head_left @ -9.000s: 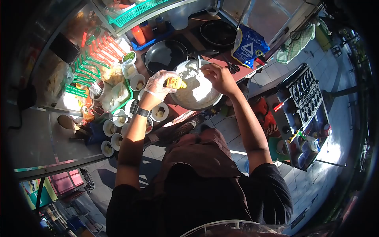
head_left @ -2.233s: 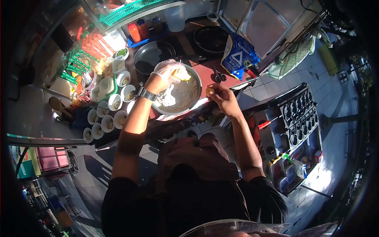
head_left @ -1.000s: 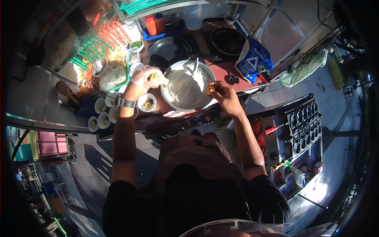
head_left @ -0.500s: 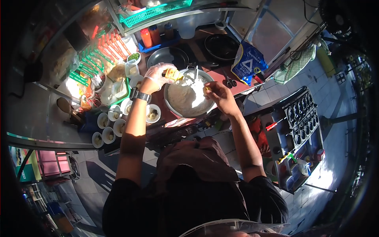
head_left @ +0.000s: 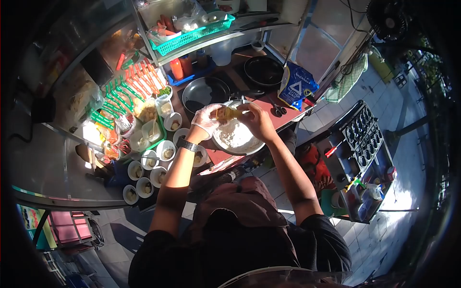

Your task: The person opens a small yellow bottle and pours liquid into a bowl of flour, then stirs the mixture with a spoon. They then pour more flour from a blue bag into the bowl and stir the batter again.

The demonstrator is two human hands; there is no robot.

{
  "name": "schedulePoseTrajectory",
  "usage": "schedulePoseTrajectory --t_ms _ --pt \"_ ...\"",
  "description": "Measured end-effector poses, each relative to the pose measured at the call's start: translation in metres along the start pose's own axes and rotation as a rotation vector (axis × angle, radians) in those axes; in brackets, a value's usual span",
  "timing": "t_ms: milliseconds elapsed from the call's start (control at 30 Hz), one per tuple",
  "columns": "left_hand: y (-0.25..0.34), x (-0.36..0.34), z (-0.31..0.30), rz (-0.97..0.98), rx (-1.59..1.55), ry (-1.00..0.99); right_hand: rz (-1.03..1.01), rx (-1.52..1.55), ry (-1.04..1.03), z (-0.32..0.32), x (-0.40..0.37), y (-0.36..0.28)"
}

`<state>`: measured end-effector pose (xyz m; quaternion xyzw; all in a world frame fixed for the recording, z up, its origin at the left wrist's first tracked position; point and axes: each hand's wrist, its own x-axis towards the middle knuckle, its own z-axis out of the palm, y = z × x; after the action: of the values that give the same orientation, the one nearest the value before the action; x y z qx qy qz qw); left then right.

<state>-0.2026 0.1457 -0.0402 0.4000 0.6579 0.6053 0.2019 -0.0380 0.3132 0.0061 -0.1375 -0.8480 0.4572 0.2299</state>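
Yellow small bottle (head_left: 227, 114) is above the bowl (head_left: 238, 153) — the left hand (head_left: 204, 121), in a clear glove, grips its body, and the right hand (head_left: 258, 122) pinches its end. White powder (head_left: 234, 136) is already inside, but lies uneven, not mixed smooth. Whether the bottle is capped, I cannot tell — fingers cover this end.

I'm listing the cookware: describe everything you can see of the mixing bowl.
The bowl is round, greyish and metal-looking, with a thin rim. It sits upright on the red counter, beside a black pan, holding white powder partly in bright sun. A utensil stands at its far side. The left hand and right hand cover part of it; whether they touch it is unclear.
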Motion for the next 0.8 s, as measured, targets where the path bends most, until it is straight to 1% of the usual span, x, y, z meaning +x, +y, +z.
schedulePoseTrajectory --t_ms 67,100,167,200,267,300,367,400,433,500,533,567,633,667,700,767,800 --pt "0.005 -0.002 -0.004 -0.014 0.243 -0.057 -0.072 -0.007 -0.005 0.002 -0.002 -0.003" --pt "0.006 -0.004 -0.003 -0.013 0.236 -0.053 -0.073 -0.014 -0.009 0.002 -0.003 -0.002" --pt "0.007 -0.007 0.002 -0.169 -0.153 -0.108 -0.321 -0.107 -0.007 0.000 -0.002 0.006" --pt "0.007 -0.008 0.003 -0.163 -0.157 -0.106 -0.325 -0.113 -0.009 -0.001 -0.001 0.010" --pt "0.005 -0.013 0.004 -0.374 -0.560 -0.158 -0.639 -0.213 -0.014 -0.004 0.001 0.017" --pt "0.003 -0.014 0.004 -0.370 -0.563 -0.156 -0.642 -0.216 -0.016 -0.007 0.000 0.012" --pt "-0.001 -0.016 0.002 -0.412 -0.676 -0.178 -0.375 -0.327 -0.081 -0.012 -0.004 0.003" --pt "0.004 -0.017 0.002 -0.378 -0.627 -0.165 0.011 -0.348 -0.211 -0.016 -0.004 -0.015" --pt "0.006 -0.017 0.003 -0.376 -0.632 -0.159 0.008 -0.351 -0.217 -0.018 -0.003 -0.010" --pt "0.015 -0.016 0.006 -0.417 -0.477 -0.097 -0.209 -0.173 -0.274 -0.021 0.003 -0.001" --pt "0.032 -0.019 0.006 -0.415 -0.420 -0.093 -0.440 -0.141 -0.254 -0.021 0.004 -0.003" --pt "0.029 -0.019 0.007 -0.413 -0.428 -0.078 -0.447 -0.142 -0.269 -0.018 0.005 -0.003" --pt "0.014 -0.016 0.009 -0.331 -0.276 -0.090 -0.132 -0.183 -0.337 -0.014 0.005 -0.001" --pt "0.001 -0.014 0.008 -0.355 -0.343 -0.066 -0.041 -0.206 -0.325 -0.013 0.007 0.000" --pt "0.007 -0.016 0.006 -0.355 -0.345 -0.061 -0.043 -0.207 -0.331 -0.013 0.006 0.003" --pt "0.020 -0.019 0.003 -0.312 -0.244 -0.092 -0.036 -0.073 -0.366 -0.013 0.006 0.009" --pt "0.020 -0.019 0.007 -0.251 -0.263 -0.059 -0.023 -0.067 -0.369 -0.013 0.010 0.007"
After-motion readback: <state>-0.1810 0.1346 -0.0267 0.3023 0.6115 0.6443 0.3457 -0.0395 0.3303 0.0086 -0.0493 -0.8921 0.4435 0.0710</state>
